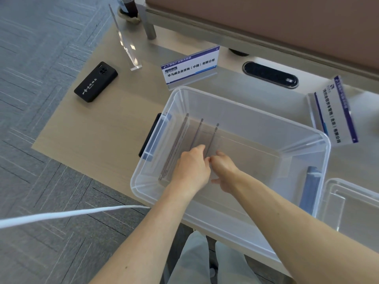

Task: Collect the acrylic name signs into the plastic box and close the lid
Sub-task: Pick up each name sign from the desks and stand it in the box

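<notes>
Head view: clear plastic box (pixel 242 103) open on the wooden table (pixel 98 128); three acrylic name signs (pixel 196 134) stand on edge inside it, near its left end; my left hand (pixel 191 167) and right hand (pixel 224 168) both reach into the box, fingers pinched narrow at the near ends of the signs, the two hands touching each other; exact grip on which sign I cannot tell. One printed name sign (pixel 189 67) stands just beyond the box; another (pixel 336 111) at its right; an empty clear stand (pixel 125 39) far left; black phone (pixel 95 82) apart; lid (pixel 352 208) at right.
</notes>
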Demonstrator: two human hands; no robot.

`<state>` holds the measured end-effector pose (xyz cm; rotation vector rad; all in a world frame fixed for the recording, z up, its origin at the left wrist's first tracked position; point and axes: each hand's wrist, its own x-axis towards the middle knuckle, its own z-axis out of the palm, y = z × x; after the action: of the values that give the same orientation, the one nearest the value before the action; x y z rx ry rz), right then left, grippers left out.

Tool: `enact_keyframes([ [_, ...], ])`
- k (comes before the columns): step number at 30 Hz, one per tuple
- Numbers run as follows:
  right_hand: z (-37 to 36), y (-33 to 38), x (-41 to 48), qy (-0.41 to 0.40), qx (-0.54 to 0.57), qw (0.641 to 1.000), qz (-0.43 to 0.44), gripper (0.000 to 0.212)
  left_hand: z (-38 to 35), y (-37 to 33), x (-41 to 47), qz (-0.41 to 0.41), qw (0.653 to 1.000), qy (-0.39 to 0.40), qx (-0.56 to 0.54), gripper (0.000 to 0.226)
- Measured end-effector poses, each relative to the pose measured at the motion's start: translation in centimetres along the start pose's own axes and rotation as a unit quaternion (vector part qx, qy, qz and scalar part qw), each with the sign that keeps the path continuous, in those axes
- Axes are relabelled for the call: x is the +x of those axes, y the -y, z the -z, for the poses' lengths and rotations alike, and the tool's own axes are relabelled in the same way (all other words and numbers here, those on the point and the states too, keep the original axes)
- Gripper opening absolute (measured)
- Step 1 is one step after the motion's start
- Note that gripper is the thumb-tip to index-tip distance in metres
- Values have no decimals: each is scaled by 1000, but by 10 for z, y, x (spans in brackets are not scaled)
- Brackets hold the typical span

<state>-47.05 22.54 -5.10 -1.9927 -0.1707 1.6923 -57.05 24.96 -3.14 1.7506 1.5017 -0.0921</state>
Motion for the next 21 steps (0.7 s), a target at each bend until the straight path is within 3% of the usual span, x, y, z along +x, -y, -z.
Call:
enact_keyframes([
  [8, 47, 67, -82, -48, 32, 990, 127, 64, 89, -92, -15, -63, 992, -47, -95, 47],
  [15, 141, 115, -170, -93, 102, 955, 264, 48, 144, -203, -29, -148, 969, -74, -183, 48],
  [21, 237, 94, -188, -162, 173, 933, 272, 61, 124, -264, -24, -154, 963, 5, -219, 38],
])
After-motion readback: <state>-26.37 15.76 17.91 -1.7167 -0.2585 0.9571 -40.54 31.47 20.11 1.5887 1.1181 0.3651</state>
